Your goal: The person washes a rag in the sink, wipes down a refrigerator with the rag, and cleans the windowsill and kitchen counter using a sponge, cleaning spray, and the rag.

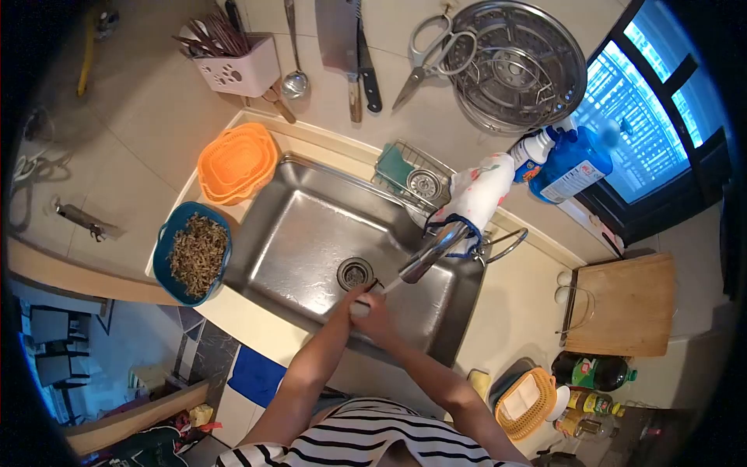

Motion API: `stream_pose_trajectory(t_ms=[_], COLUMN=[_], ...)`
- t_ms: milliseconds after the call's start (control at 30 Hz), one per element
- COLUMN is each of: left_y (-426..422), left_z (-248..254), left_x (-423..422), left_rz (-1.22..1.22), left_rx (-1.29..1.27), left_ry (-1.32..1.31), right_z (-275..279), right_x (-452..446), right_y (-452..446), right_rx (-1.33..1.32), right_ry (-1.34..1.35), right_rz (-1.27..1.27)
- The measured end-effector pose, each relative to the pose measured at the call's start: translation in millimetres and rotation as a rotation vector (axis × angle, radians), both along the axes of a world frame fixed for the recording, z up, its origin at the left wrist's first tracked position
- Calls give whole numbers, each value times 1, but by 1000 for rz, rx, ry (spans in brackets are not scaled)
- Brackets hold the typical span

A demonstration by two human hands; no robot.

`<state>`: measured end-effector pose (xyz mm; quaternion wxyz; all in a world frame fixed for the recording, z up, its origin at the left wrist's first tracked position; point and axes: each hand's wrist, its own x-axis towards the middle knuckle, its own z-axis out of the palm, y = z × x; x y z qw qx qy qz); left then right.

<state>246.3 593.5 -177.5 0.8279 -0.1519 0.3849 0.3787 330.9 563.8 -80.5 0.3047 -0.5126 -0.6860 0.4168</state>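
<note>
My left hand (355, 298) and my right hand (376, 319) are closed together over the steel sink (311, 229), just in front of its drain (355, 273). A pale patch shows between them, and a small dark thing sticks out past the fingers. What they hold is too small and covered to make out. The faucet (422, 259) reaches over from the right, and a thin stream of water runs from its spout onto my hands. A white patterned cloth with a dark blue edge (475, 194) hangs over the faucet.
Left of the sink stand a teal basin (161, 253) of brown shredded pieces and an orange basket (237, 162). A wire rack (441, 173) with a green sponge sits behind. Blue bottles (576, 167), a cutting board (622, 303) and an orange basket (527, 428) are at right.
</note>
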Motion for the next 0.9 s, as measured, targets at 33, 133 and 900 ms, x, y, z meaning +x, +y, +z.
stream_pose_trajectory(t_ms=[33, 133, 900], left_y=[-4, -10, -12], left_z=[-3, -7, 88], left_x=[2, 5, -17], left_rz=[-5, -25, 112], left_rx=[-15, -47, 329], left_ry=[5, 44, 652], right_z=[0, -4, -98], right_x=[0, -3, 28], right_y=[-4, -8, 32], right_rx=[134, 332, -137], right_ry=[-78, -111, 92], right_rz=[49, -61, 193])
